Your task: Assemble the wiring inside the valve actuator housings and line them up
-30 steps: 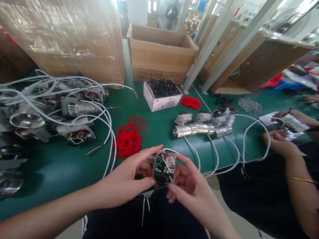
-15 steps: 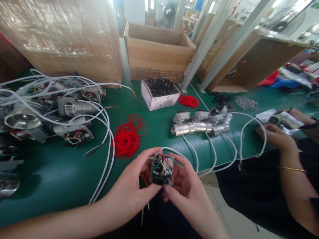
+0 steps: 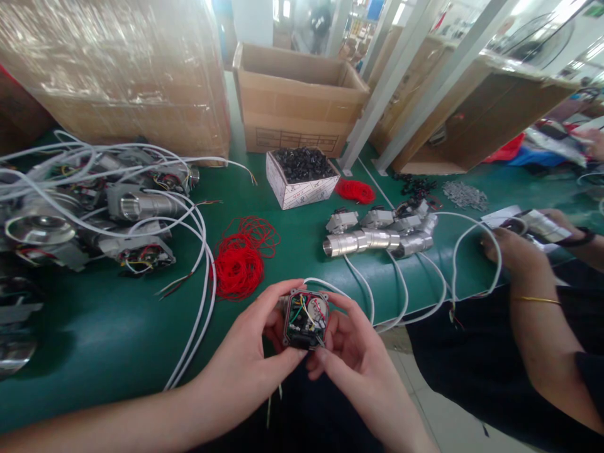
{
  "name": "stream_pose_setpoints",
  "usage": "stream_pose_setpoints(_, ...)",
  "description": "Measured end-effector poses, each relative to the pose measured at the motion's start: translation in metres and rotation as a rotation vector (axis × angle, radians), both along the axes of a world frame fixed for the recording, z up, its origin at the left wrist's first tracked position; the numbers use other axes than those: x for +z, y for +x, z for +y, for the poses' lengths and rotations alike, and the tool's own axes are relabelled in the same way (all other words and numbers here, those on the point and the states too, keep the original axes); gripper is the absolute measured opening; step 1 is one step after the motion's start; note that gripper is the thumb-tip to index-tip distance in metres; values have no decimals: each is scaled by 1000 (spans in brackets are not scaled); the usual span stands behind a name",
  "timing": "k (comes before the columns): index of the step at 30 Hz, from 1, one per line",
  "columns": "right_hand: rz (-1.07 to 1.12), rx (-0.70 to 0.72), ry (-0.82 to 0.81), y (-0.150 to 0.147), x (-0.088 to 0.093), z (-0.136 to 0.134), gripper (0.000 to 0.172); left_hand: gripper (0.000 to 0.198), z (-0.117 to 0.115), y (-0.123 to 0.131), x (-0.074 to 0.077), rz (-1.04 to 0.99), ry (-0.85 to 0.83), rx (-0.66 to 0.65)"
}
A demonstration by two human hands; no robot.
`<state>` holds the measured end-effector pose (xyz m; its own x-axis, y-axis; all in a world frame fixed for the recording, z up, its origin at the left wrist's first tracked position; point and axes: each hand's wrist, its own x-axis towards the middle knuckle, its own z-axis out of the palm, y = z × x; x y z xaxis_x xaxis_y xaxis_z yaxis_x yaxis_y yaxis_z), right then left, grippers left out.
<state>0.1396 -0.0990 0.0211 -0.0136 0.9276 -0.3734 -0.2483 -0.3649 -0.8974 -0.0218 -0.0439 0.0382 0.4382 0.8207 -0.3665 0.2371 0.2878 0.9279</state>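
- I see my left hand [image 3: 250,352] and my right hand [image 3: 352,352] meeting just over the near edge of the green table [image 3: 94,327], with a small open case [image 3: 306,318] held between them.
- The fingers [image 3: 278,292] of my left hand are curled around the case's left side, thumb underneath. My right hand's fingers are closed on its right side and lower corner, so both hands grip it.
- The case faces up at me. It has a red seal around its rim, and inside are coloured wires and a round pale part.
- A white cable [image 3: 363,299] runs from the back of the case, across the table and over its edge.
- Just beyond my left hand lies a heap of red rings [image 3: 240,267], not touching the case.
- Further back stands a small white box [image 3: 302,189] full of black parts, and behind it a large cardboard box [image 3: 297,107].
- To the right of the rings is a row of metal valves [image 3: 372,239] with white cables trailing toward the table edge.
- On the far left is a tangled pile of more valves and cables [image 3: 94,214].
- At the right a co-worker's hand [image 3: 514,255] rests on the table near a shiny part, well apart from my hands.
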Motion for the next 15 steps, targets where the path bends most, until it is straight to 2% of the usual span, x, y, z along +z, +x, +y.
stream_pose_setpoints(8,-12,16,-21,4,3,4,50,64,1,-1,0,-12,-19,-11)
stream_pose_setpoints(15,-134,48,46,12,6,12,36,61,0,-3,-1,-26,-13,-9)
